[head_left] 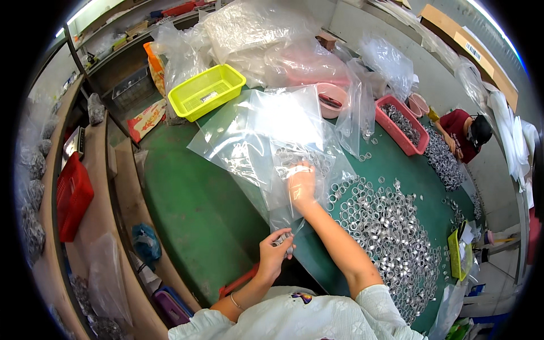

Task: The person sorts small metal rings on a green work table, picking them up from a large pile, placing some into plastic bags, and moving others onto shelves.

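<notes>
Close to my body, my left hand (pixel 275 255) is closed around a small bunch of grey metal rings (pixel 285 241). Farther forward, my right hand (pixel 301 184) reaches to the clear plastic bags (pixel 238 141) spread on the green table. Its fingers are curled, and glare and film hide what they grip. More rings (pixel 309 158) show through the plastic just beyond those fingers. Right of my right forearm lies a large loose heap of metal rings (pixel 391 238).
A yellow-green basket (pixel 207 93) stands at the far left of the table. Toward the far right are a pink bowl (pixel 331 99) and a pink basket (pixel 402 124) of metal parts. Another person (pixel 462 136) works beside a pile at right. Wooden shelves (pixel 102 187) run along the left.
</notes>
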Action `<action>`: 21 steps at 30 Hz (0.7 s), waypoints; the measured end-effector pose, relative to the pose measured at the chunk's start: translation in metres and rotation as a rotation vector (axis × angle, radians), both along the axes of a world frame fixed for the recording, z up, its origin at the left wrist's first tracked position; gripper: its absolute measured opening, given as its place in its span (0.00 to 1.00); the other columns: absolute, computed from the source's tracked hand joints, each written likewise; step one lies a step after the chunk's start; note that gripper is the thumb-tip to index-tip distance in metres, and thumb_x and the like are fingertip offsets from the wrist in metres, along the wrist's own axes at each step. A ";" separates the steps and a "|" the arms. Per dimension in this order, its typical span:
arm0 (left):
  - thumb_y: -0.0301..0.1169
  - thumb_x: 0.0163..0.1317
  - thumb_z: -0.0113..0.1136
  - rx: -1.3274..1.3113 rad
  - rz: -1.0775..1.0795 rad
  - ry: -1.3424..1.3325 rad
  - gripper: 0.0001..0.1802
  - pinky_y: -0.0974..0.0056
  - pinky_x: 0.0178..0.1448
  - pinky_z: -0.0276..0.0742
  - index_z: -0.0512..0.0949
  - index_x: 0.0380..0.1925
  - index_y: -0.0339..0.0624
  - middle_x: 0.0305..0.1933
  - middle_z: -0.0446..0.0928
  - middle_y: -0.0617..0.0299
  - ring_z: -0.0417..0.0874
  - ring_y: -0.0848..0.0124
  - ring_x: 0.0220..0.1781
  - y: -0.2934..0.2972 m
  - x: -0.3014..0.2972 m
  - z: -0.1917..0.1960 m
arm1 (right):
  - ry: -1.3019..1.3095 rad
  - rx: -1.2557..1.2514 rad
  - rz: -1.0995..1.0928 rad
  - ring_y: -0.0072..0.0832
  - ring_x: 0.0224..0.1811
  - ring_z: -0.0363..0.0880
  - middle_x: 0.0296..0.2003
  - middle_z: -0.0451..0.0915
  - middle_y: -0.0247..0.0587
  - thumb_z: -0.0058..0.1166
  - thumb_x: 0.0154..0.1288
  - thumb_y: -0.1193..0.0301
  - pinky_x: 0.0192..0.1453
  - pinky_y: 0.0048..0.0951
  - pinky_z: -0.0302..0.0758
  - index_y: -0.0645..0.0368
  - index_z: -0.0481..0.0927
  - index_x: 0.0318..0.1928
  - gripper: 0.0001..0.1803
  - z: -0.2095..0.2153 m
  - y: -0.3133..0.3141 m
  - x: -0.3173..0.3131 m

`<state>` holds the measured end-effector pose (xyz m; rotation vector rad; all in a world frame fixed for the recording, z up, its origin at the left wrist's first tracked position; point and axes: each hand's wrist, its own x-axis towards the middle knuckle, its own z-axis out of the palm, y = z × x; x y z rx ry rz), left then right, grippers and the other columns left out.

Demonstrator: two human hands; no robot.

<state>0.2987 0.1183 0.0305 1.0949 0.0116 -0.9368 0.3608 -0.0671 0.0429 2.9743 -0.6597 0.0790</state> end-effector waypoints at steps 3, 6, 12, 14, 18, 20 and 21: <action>0.23 0.58 0.57 -0.019 -0.036 -0.006 0.14 0.73 0.22 0.69 0.74 0.45 0.35 0.38 0.77 0.57 0.78 0.74 0.30 -0.002 0.000 -0.001 | -0.377 0.092 -0.057 0.41 0.45 0.68 0.37 0.73 0.48 0.49 0.48 0.76 0.50 0.36 0.67 0.65 0.74 0.43 0.18 -0.012 -0.003 -0.014; 0.23 0.59 0.56 -0.039 -0.046 0.007 0.13 0.73 0.23 0.70 0.74 0.45 0.35 0.40 0.77 0.56 0.78 0.73 0.30 -0.001 0.002 -0.005 | -0.527 0.120 -0.004 0.45 0.44 0.70 0.39 0.74 0.50 0.49 0.52 0.76 0.47 0.33 0.69 0.64 0.73 0.45 0.17 -0.005 0.007 -0.035; 0.23 0.60 0.54 -0.048 -0.045 0.049 0.13 0.72 0.24 0.71 0.72 0.46 0.34 0.47 0.76 0.52 0.79 0.72 0.31 0.015 -0.003 0.006 | -0.853 1.649 -0.361 0.32 0.42 0.75 0.47 0.75 0.49 0.44 0.67 0.71 0.42 0.29 0.72 0.66 0.69 0.53 0.17 0.031 0.033 -0.109; 0.24 0.60 0.54 -0.022 -0.068 0.014 0.13 0.73 0.23 0.71 0.72 0.46 0.34 0.49 0.75 0.49 0.79 0.72 0.32 0.019 -0.005 0.010 | -0.955 2.107 -0.474 0.32 0.44 0.75 0.48 0.75 0.47 0.42 0.68 0.72 0.45 0.30 0.71 0.64 0.68 0.55 0.17 0.023 0.032 -0.123; 0.22 0.58 0.55 0.002 -0.148 -0.031 0.13 0.74 0.23 0.70 0.74 0.45 0.34 0.40 0.76 0.56 0.78 0.74 0.31 0.023 -0.008 0.018 | -1.008 2.378 -0.460 0.34 0.46 0.75 0.49 0.74 0.49 0.36 0.70 0.72 0.46 0.30 0.71 0.63 0.69 0.54 0.16 0.024 0.038 -0.137; 0.22 0.58 0.55 -0.015 -0.098 -0.023 0.13 0.74 0.23 0.70 0.74 0.45 0.34 0.40 0.76 0.56 0.78 0.74 0.31 0.021 -0.006 0.015 | -1.005 2.397 -0.437 0.34 0.46 0.75 0.49 0.74 0.49 0.36 0.69 0.73 0.46 0.30 0.71 0.62 0.69 0.54 0.16 0.023 0.040 -0.142; 0.22 0.58 0.55 -0.024 -0.071 -0.020 0.13 0.74 0.23 0.70 0.74 0.45 0.33 0.40 0.76 0.56 0.78 0.74 0.30 0.020 -0.006 0.012 | -1.002 2.407 -0.424 0.34 0.46 0.75 0.50 0.74 0.48 0.36 0.69 0.73 0.46 0.30 0.71 0.62 0.69 0.54 0.16 0.021 0.041 -0.145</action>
